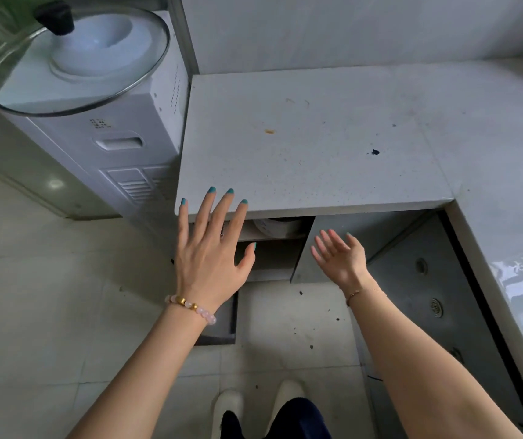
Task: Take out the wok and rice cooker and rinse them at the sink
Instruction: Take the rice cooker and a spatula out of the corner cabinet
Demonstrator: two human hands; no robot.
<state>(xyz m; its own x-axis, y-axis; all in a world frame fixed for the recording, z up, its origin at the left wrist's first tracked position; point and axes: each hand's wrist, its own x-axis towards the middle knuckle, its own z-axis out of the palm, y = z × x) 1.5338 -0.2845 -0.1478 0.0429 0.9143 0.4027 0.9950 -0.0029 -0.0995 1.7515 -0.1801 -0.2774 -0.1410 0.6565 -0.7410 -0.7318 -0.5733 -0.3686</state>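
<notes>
Under the grey countertop (317,137) a cabinet stands open, and on its upper shelf the rim of a white round appliance (277,228) shows, mostly hidden by the counter edge. My left hand (212,248) is spread open in front of the cabinet opening, fingertips reaching up to the counter's front edge, holding nothing. My right hand (341,253) is open, palm turned left, in front of the grey cabinet door (333,229). No wok is visible.
A white water dispenser (120,122) stands left of the counter with a glass pot lid (76,58) with a black knob resting on top. An open grey cabinet door (437,296) stands to the right. Tiled floor and my feet lie below.
</notes>
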